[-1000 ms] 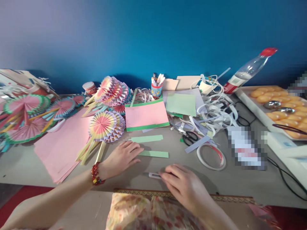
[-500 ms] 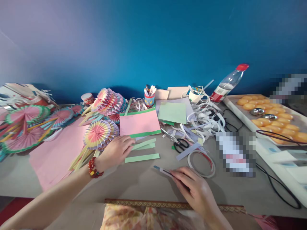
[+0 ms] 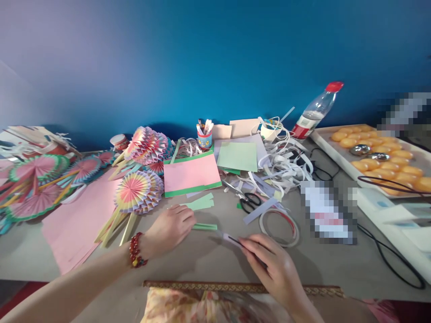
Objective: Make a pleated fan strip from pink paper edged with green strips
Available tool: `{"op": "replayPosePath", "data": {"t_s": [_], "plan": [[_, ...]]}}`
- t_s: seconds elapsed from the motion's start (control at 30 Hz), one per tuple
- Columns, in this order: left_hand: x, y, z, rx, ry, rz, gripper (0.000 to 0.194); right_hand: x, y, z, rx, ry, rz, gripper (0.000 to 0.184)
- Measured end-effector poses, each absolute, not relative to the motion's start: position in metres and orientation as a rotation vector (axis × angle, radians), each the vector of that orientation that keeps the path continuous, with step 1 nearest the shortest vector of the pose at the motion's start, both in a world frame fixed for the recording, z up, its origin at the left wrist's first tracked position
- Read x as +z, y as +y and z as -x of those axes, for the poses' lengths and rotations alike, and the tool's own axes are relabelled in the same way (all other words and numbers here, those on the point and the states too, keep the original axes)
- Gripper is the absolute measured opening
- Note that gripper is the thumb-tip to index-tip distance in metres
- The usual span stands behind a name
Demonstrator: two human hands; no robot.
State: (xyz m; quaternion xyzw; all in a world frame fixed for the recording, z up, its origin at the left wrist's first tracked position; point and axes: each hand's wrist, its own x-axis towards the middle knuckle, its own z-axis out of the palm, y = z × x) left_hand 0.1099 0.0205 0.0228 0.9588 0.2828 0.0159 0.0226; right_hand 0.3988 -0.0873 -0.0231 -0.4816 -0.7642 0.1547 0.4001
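Observation:
My right hand is closed round a slim utility knife, its tip pointing left, close to the right end of a narrow green paper strip. The strip lies flat on the table, and a lengthwise line shows along it. My left hand, with a red bead bracelet on the wrist, has its curled fingers over the strip's left end and hides that part. Just behind it are more pale green paper strips. A pink sheet with green edges rests farther back.
Scissors and a roll of tape lie to the right, before a tangle of white paper strips. Folded paper fans and pink sheets fill the left. A tilted bottle stands by a tray of orange domes.
My left hand has moved right and toward me, onto the near green strip, which now looks narrower. The knife has shifted slightly right within the view. The whole view has shifted a little.

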Motion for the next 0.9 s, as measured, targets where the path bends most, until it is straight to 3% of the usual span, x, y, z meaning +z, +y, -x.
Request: {"op": "replayPosePath", "data": {"t_s": [0.23,0.4,0.67,0.9], "plan": [[0.053,0.038,-0.111,0.313,0.594,-3.092,0.024,-0.022,-0.086,-0.405,0.348,-1.721,1.252,0.022],[0.039,0.058,-0.107,0.174,0.366,-2.870,0.030,-0.020,-0.087,-0.402,0.320,-1.719,1.265,0.020],[0.027,0.042,-0.113,0.127,0.591,-2.778,0.025,-0.025,-0.086,-0.401,0.226,-1.755,1.323,0.020],[-0.001,0.018,-0.110,0.226,0.641,-2.946,0.042,-0.025,-0.086,-0.399,0.110,-1.898,1.370,0.024]]}}
